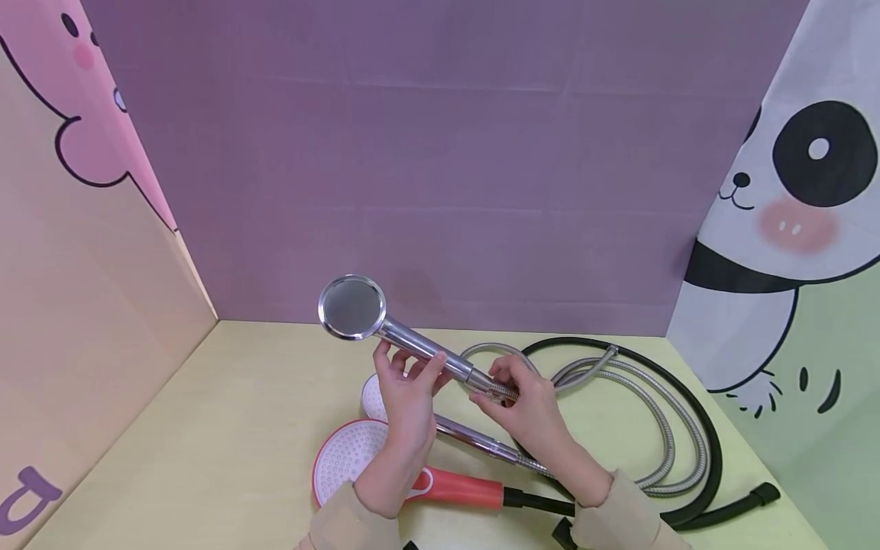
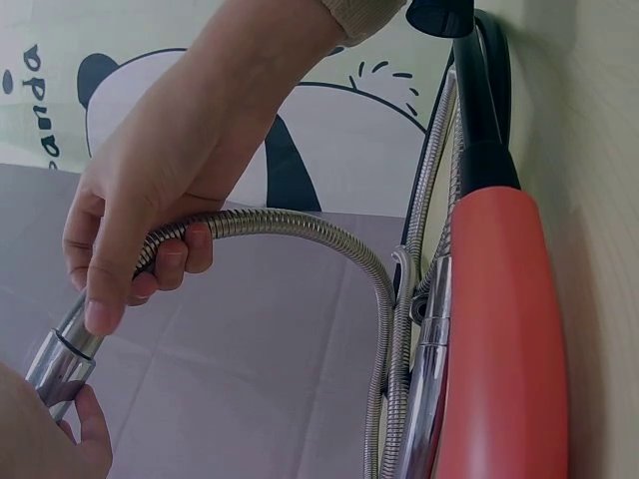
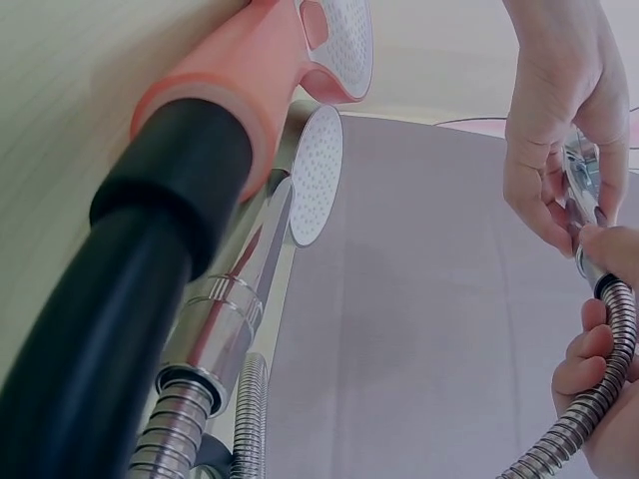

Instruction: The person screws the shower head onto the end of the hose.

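Note:
A chrome shower head (image 1: pixel 352 307) with a grey round face is held tilted above the table, its face end up and to the left. My left hand (image 1: pixel 407 397) grips its handle between thumb and fingers. At the lower end of that handle, my right hand (image 1: pixel 525 401) pinches the connector of a ribbed metal hose (image 2: pixel 290 225). In the left wrist view the thumb lies along the chrome collar and the other fingers curl round the hose. The hose bends away from the right hand toward the coils on the table.
Below the hands lie a red shower head (image 1: pixel 461 487) with a black hose (image 1: pixel 715 451) and a second chrome shower head (image 1: pixel 474 437) with a white face. Coiled metal hoses (image 1: pixel 663 428) spread at right. A purple backdrop (image 1: pixel 440 168) stands behind the table.

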Motion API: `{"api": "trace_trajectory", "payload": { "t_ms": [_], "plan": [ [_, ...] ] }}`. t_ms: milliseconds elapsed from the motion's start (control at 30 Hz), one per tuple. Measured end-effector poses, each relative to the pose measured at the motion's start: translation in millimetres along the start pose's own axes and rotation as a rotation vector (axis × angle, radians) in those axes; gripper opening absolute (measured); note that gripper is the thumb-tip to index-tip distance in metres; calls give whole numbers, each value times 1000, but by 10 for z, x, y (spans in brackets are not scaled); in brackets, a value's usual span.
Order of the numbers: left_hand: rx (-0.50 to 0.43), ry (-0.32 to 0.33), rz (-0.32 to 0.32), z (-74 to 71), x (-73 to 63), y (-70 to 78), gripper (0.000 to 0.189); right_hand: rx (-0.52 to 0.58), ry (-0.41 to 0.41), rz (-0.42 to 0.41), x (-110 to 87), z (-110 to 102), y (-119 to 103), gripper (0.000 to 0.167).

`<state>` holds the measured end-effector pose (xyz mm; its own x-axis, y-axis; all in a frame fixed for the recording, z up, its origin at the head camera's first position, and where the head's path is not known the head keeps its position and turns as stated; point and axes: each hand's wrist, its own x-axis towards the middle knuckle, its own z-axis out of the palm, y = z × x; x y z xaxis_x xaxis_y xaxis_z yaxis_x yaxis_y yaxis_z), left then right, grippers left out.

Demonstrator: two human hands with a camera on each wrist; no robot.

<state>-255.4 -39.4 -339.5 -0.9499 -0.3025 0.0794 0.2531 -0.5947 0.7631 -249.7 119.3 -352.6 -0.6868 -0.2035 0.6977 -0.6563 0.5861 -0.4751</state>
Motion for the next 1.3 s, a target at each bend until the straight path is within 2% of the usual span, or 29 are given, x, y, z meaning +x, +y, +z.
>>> {"api": "trace_trajectory", "payload": {
  "t_ms": [267, 933, 1300],
  "plan": [
    [-5, -2, -6, 7, -5, 4, 72, -43, 4, -3, 17, 0, -19, 34],
    [-1, -14, -3, 13, -23, 15, 72, 2, -9, -19, 4, -22, -2, 25],
    [14, -16, -2, -2, -31, 16, 71, -37, -17, -41, 1, -15, 21, 18]
  ]
}}
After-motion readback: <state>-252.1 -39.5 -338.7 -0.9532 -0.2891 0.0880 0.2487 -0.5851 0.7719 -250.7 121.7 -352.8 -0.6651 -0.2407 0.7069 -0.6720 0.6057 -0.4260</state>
